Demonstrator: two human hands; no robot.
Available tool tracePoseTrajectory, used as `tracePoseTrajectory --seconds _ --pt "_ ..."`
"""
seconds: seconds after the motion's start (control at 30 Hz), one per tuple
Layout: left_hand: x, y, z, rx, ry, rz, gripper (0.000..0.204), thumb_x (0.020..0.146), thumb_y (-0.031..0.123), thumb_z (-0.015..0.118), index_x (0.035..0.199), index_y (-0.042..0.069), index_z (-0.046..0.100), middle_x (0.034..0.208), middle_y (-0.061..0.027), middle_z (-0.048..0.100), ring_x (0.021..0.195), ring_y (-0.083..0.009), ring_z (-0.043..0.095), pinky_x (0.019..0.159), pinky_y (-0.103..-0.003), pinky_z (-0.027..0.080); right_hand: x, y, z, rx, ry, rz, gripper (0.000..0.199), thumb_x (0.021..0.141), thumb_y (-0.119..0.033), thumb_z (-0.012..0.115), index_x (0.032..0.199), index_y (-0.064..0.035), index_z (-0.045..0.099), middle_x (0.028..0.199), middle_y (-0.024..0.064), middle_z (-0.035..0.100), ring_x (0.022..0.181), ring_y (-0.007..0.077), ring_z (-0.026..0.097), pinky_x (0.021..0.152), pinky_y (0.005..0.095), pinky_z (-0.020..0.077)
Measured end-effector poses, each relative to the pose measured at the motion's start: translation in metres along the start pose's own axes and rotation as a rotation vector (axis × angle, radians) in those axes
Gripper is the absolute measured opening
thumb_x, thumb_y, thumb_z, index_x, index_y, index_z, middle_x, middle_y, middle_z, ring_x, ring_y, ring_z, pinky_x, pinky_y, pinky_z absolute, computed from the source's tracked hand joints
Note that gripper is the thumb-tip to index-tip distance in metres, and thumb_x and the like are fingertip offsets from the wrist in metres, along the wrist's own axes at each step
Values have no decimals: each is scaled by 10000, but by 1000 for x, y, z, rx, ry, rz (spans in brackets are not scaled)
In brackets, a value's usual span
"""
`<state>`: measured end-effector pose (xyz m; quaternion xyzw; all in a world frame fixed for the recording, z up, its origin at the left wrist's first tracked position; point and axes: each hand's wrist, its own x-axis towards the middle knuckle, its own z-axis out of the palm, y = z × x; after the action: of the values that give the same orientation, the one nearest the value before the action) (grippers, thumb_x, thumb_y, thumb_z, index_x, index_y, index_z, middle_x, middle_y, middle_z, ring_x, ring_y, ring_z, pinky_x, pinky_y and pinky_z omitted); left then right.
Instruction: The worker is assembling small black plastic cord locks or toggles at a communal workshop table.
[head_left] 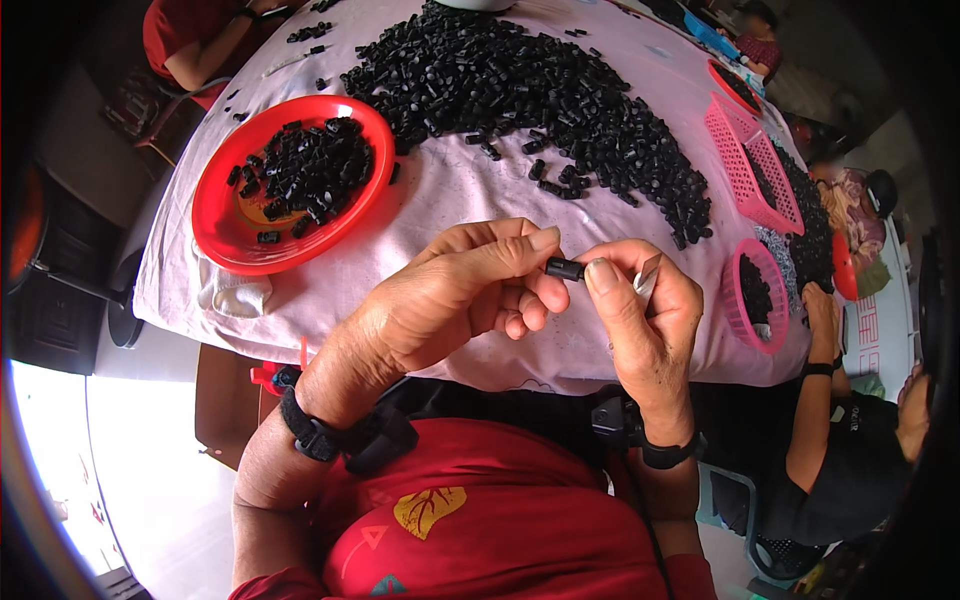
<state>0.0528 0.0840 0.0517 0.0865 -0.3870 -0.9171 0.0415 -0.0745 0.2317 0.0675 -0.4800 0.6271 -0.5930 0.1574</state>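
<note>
The right hand (pixel 650 320) is pinching a black part (pixel 566 269) between thumb and forefinger, gripping one end while the rest is sticking out toward nine o'clock. Something white (pixel 647 282) is also showing among its fingers; what it is, one cannot tell. The left hand (pixel 430 300) is coming nearly to meet the part, its thumb and forefinger close together and its other fingers curling loosely beneath. Whether it is gripping the part's free end or merely touching it, one cannot tell.

Taking the part as the clock's centre, the pile (pixel 480 80) of similar parts is spreading around twelve on the cloth (pixel 450 180). The red plate (pixel 222 230), holding more, is sitting near ten; the long basket (pixel 722 135) is standing at two, the round basket (pixel 738 318) just past three.

The step in hand appears to be two-handed fingertip work on this single part. The next move is probably calling for a steady right pinch and careful alignment of the left fingertips, the part being so small.
</note>
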Motion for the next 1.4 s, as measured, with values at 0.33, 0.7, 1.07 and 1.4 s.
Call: tracePoseTrajectory --seconds 0.33,0.7,1.07,1.4 --pt "-4 0 16 224 107 104 229 911 244 631 996 40 571 829 -44 640 688 -88 577 631 -216 458 0 -1 1 22 2 10 124 912 -115 623 902 8 632 669 -42 587 570 -18 441 501 163 331" --pt "-3 -3 17 393 90 395 205 860 84 680 1030 21 584 904 -31 638 811 -83 608 702 -220 498 1 0 6 3 69 -88 95 896 -81 633 915 13 625 697 0 639 585 -7 517 503 150 370" --pt "-4 3 14 313 56 360 197 854 44 682 1025 3 594 894 -10 634 809 -67 585 736 -213 482 0 4 3 -110 47 -213 112 840 -37 676 942 -4 643 735 26 670 541 21 537 483 166 393" --pt "-7 5 4 135 24 88 218 931 144 584 1087 -8 571 949 -107 663 762 -131 647 695 -236 521 0 13 1 -34 -12 -229 156 858 -7 642 1011 17 626 768 47 687 629 25 609 517 154 425"
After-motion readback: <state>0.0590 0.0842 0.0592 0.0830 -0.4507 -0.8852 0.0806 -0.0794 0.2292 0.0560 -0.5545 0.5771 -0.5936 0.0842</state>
